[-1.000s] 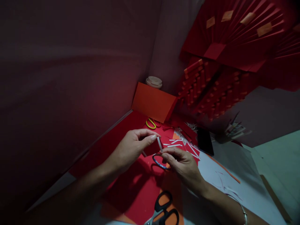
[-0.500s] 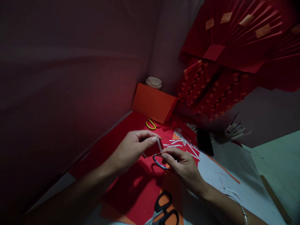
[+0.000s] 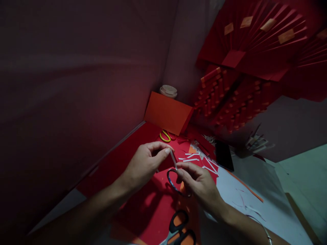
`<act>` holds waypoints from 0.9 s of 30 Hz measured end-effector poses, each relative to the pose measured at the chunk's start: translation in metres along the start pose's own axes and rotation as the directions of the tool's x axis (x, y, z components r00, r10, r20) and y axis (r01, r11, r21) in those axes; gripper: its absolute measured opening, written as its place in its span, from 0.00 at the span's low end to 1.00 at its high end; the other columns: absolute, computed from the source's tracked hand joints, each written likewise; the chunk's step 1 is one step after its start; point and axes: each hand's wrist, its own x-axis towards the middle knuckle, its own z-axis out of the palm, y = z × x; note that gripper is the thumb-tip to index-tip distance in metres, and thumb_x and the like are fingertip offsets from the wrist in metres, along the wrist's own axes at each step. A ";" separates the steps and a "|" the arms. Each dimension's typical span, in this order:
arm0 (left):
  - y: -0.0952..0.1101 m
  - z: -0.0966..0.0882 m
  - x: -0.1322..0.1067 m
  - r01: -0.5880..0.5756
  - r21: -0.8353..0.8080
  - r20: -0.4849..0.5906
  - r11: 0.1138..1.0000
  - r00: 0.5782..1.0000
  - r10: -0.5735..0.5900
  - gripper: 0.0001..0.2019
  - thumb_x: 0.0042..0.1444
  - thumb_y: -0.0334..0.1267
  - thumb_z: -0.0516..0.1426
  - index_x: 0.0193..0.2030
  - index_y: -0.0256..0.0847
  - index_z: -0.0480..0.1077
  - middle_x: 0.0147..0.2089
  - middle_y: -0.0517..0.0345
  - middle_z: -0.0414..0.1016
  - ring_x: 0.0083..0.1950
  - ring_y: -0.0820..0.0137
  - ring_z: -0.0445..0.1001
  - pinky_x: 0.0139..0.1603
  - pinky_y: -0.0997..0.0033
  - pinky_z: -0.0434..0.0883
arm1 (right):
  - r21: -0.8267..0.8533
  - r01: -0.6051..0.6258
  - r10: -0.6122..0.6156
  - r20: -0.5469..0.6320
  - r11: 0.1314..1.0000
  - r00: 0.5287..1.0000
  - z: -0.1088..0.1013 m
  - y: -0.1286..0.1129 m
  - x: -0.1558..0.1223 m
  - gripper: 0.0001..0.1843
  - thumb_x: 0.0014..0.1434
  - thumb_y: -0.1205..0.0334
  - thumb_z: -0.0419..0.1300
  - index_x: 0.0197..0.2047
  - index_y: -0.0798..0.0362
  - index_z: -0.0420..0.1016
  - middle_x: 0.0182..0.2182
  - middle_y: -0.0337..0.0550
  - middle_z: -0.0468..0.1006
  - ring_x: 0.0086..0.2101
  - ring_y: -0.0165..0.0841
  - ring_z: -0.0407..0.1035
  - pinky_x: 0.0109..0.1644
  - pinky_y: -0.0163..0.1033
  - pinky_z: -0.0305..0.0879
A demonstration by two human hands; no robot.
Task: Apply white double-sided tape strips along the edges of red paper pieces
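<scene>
My left hand pinches a small red paper piece between thumb and fingertips. Along the right edge of that paper runs a narrow white tape strip. My right hand has thumb and forefinger closed at the strip's lower end. Below those fingers hangs a thin tape roll, a ring with blue and white on its inner face; the curled fingers hide part of it. Black-handled scissors lie nearest to me, on red paper and orange paper.
Red pieces with white strips lie beyond my right hand, near a dark phone. Yellow-handled scissors lie before a folded orange card and a lidded cup. Red paper fans hang on the wall.
My right hand has moved slightly down, and the white strip between the hands slants more. The tape roll hangs a little lower and has turned. My left hand is almost still.
</scene>
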 end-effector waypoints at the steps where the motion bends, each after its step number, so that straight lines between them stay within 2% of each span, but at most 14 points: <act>1: 0.001 0.001 0.000 -0.010 0.009 -0.014 1.000 1.000 0.010 0.09 0.55 0.42 0.58 0.34 0.38 0.75 0.34 0.56 0.78 0.38 0.66 0.73 0.42 0.70 0.68 | 0.026 -0.031 0.031 0.008 0.999 0.999 0.000 -0.001 -0.001 0.18 0.57 0.48 0.62 0.44 0.53 0.77 0.24 0.37 0.75 0.18 0.25 0.64 0.20 0.30 0.61; 4: 0.001 0.002 -0.001 -0.031 0.030 -0.041 0.999 0.999 0.032 0.09 0.55 0.42 0.57 0.34 0.38 0.76 0.33 0.56 0.77 0.37 0.66 0.73 0.42 0.70 0.68 | 0.074 -0.089 0.088 0.021 0.993 0.996 0.003 -0.004 -0.003 0.21 0.57 0.46 0.62 0.46 0.54 0.74 0.23 0.36 0.75 0.15 0.23 0.62 0.17 0.29 0.59; 11: -0.002 0.003 -0.002 0.004 0.024 -0.050 1.000 0.999 -0.003 0.10 0.55 0.43 0.57 0.35 0.38 0.75 0.31 0.57 0.76 0.33 0.68 0.71 0.37 0.71 0.68 | 0.042 -0.085 0.084 0.008 0.996 0.996 0.007 -0.008 -0.010 0.21 0.56 0.48 0.63 0.46 0.55 0.71 0.23 0.35 0.74 0.17 0.23 0.63 0.19 0.28 0.59; 18: -0.004 0.003 -0.002 -0.001 0.025 -0.073 1.000 0.997 0.003 0.10 0.55 0.43 0.57 0.36 0.39 0.75 0.32 0.57 0.75 0.33 0.69 0.70 0.35 0.72 0.67 | 0.090 -0.117 0.116 0.018 0.989 0.993 0.011 -0.013 -0.012 0.21 0.54 0.47 0.64 0.43 0.54 0.69 0.20 0.31 0.70 0.17 0.24 0.63 0.19 0.29 0.60; 21: -0.007 0.002 0.000 0.023 0.001 -0.063 1.000 0.998 -0.023 0.11 0.56 0.44 0.57 0.37 0.40 0.75 0.31 0.59 0.74 0.30 0.70 0.69 0.33 0.72 0.67 | 0.074 -0.122 0.121 0.014 0.990 0.993 0.010 -0.013 -0.013 0.20 0.54 0.46 0.63 0.40 0.54 0.69 0.20 0.32 0.71 0.16 0.24 0.62 0.19 0.29 0.59; 27: -0.005 0.001 0.000 -0.023 0.033 -0.106 0.999 0.994 0.027 0.10 0.56 0.43 0.58 0.36 0.39 0.76 0.34 0.58 0.77 0.36 0.68 0.71 0.40 0.71 0.66 | 0.051 -0.094 0.095 -0.013 0.994 0.995 0.009 -0.011 -0.014 0.18 0.55 0.46 0.63 0.34 0.53 0.68 0.22 0.33 0.70 0.18 0.24 0.61 0.19 0.29 0.59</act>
